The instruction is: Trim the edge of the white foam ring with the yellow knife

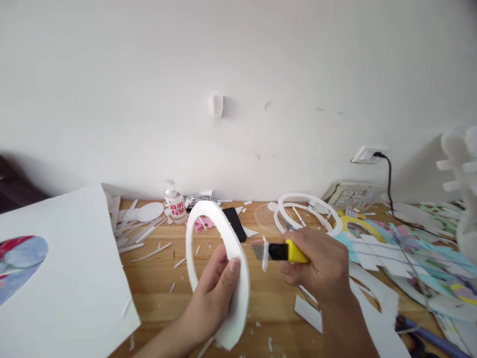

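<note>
My left hand [216, 288] grips a white foam ring [238, 248] by its lower right side, thumb on the front face, holding it upright above the wooden table [276, 298]. My right hand [320, 268] is closed on a yellow and black utility knife [285, 251]. Its blade points left, close to the ring's right edge. A small white foam sliver sits on the blade.
A large white board [70, 278] with an oval cutout lies at the left. White foam rings [305, 209], a black phone [234, 223], a small bottle [175, 203], foam scraps and colourful paper cutouts [421, 253] crowd the table. A wall socket with a plugged cable [372, 155] is at the right.
</note>
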Motion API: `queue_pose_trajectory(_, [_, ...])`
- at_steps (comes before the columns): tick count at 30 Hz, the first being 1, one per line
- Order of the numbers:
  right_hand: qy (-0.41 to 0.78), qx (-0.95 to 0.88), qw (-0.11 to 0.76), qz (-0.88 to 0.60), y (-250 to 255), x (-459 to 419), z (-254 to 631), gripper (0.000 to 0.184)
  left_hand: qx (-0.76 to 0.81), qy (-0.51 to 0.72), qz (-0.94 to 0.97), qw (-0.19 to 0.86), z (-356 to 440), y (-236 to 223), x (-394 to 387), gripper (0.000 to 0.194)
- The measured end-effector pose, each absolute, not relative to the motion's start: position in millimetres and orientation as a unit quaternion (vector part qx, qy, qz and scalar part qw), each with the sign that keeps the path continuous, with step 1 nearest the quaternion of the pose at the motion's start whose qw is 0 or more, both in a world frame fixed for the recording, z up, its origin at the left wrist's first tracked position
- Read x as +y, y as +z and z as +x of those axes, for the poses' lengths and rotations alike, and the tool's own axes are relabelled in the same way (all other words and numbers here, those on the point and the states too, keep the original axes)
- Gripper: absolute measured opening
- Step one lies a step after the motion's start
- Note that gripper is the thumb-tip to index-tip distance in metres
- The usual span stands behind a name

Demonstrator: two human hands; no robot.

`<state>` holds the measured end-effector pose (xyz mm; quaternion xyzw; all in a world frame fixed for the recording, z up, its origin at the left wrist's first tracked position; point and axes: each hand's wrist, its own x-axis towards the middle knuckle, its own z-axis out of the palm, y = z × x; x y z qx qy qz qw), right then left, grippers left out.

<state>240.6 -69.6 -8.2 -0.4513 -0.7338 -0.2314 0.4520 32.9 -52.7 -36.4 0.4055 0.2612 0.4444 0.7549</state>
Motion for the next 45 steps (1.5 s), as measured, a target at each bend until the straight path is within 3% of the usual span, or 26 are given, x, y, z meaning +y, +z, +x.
queue_pose_trajectory(4, [-0.224,-0.795,0.394,-0.404,-2,-70,225,0.040,0.299,0.417,0.389,0.765,29,-23,-47,0.036])
queue_pose_trajectory(8, [-0.222,-0.794,0.398,-0.402,-4,-70,210,0.046,0.368,0.413,0.341,0.760,27,-13,-48,0.048])
queue_pose_trajectory(13, [-0.221,-0.775,0.427,-0.410,-5,-74,198,0.043,0.347,0.440,0.383,0.734,28,-8,-51,0.064])
queue_pose_trajectory(23, [-0.198,-0.786,0.421,-0.407,-5,-77,194,0.040,0.346,0.503,0.420,0.672,27,-27,-55,0.056])
queue_pose_trajectory(38, [-0.243,-0.735,0.408,-0.483,-14,-69,221,0.037,0.329,0.497,0.488,0.637,31,-38,-55,0.056])
queue_pose_trajectory(45, [-0.209,-0.756,0.427,-0.449,-7,-74,215,0.041,0.349,0.479,0.493,0.637,24,-32,-52,0.054])
